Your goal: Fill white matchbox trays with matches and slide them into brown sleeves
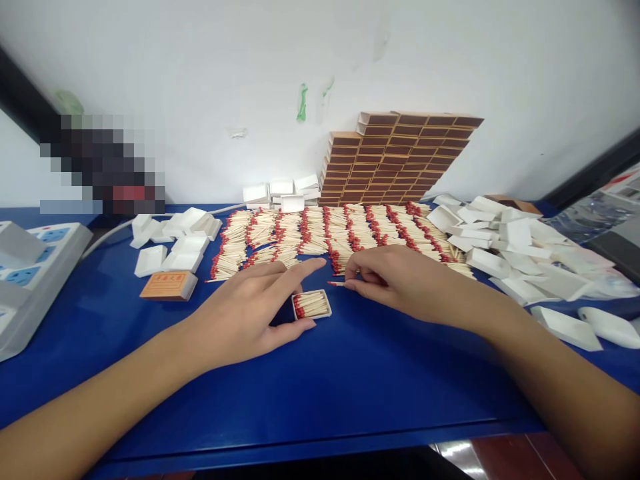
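Observation:
A small white matchbox tray (327,313) full of red-headed matches lies on the blue table. My left hand (250,303) is around its left end, thumb along the near side and a bent finger at the far left corner; the index finger stretches out above it. Just right of the tray, my right hand (385,273) pinches a match (336,284), its red head pointing left. Behind both hands spread rows of loose matches (287,233), partly hidden by my fingers.
Closed matchboxes (395,160) are stacked against the wall. Empty white trays (517,233) pile up at the right, with more trays (187,233) at the left. An orange matchbox (167,285) lies near my left wrist. A power strip (45,280) stands at the far left.

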Motion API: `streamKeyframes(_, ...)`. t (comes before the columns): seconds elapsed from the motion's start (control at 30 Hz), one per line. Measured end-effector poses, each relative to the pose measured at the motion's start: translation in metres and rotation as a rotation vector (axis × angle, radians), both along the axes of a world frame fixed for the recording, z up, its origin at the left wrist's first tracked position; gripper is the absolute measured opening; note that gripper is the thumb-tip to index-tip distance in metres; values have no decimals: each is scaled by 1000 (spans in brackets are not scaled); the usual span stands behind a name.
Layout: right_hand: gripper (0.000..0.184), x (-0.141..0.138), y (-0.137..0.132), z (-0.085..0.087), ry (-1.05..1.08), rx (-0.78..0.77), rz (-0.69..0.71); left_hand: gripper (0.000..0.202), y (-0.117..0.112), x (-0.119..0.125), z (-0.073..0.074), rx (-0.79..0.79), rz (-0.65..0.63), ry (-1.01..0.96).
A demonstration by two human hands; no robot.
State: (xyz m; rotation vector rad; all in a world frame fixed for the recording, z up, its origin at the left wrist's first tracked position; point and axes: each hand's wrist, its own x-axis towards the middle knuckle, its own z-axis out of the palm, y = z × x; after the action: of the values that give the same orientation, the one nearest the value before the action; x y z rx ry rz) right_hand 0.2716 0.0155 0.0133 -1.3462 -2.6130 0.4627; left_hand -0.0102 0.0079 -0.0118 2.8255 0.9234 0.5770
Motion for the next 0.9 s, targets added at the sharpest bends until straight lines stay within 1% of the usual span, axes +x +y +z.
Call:
streamKeyframes(0.13,14,-12,-10,0,74,-20,33,68,0,2,-2,-15,6,-12)
streamKeyframes(0.23,8,-23,-18,-4,81,15,55,69,-1,4,-5,-12,-2,-24)
streamKeyframes(0.37,7,-30,-20,-12,90,70,73,69,-1,5,-6,5,-25,-31)
streamKeyframes(0.53,8,-31,-18,-16,115,57,89,71,-1,5,-6,-12,-32,-30)
streamKeyframes(0.63,9,-29,-18,-14,115,24,88,71,-1,4,-6,-20,-29,-26)
streamKeyframes(0.73,13,-25,-18,-10,92,7,57,71,-1,4,-6,-21,-27,-28)
streamKeyframes(0.9,12,-21,-17,-3,73,-18,54,72,-2,3,-6,-38,-15,-24)
